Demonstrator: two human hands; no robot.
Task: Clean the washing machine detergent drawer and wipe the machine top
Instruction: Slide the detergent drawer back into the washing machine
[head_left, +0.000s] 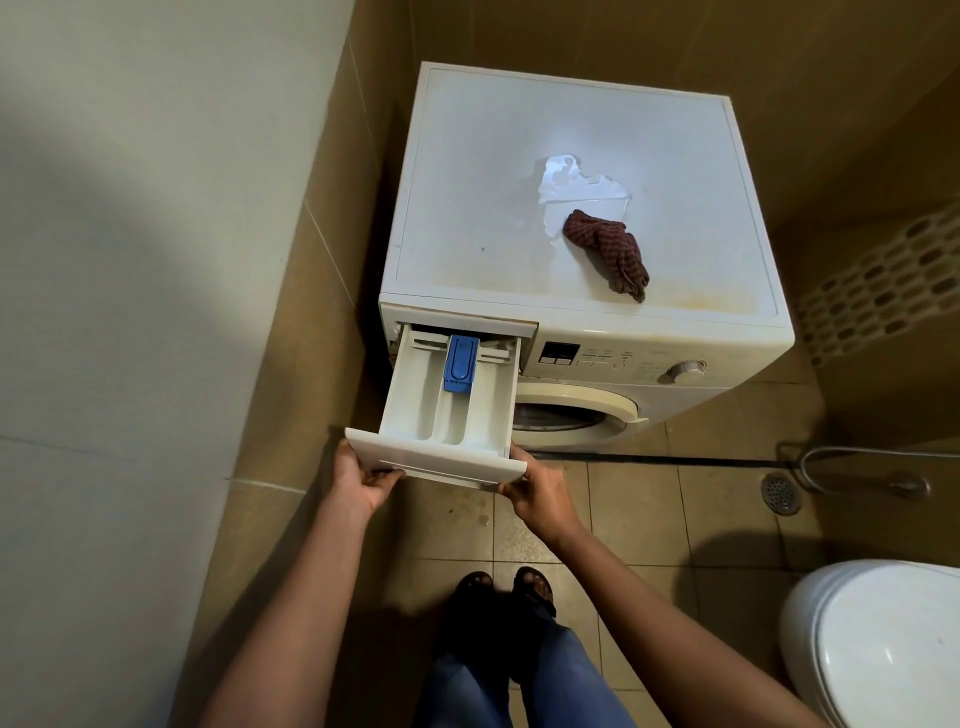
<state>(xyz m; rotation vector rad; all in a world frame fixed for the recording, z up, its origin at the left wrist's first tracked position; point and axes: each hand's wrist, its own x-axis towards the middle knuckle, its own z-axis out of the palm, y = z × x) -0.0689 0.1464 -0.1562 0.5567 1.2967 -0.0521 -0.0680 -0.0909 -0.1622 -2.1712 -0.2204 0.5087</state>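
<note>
Head view: I noted left grip (366, 475) and right grip (537, 493) clasping the front corners of the extended detergent drawer (415, 410); maroon cloth (608, 249) lay on the machine top (483, 171).

Machine top (467, 208) bears a maroon cloth (608, 249) (beside a glossy white patch (576, 188)).

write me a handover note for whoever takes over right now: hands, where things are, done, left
Left hand and right hand each grip a front corner of the detergent drawer, which is pulled far out with its back end in the slot.
Blue insert sits in the drawer; dark red cloth lies bunched on the machine top.
Done: drawer opened.
Left: clean the drawer, wipe the stained top.
</note>
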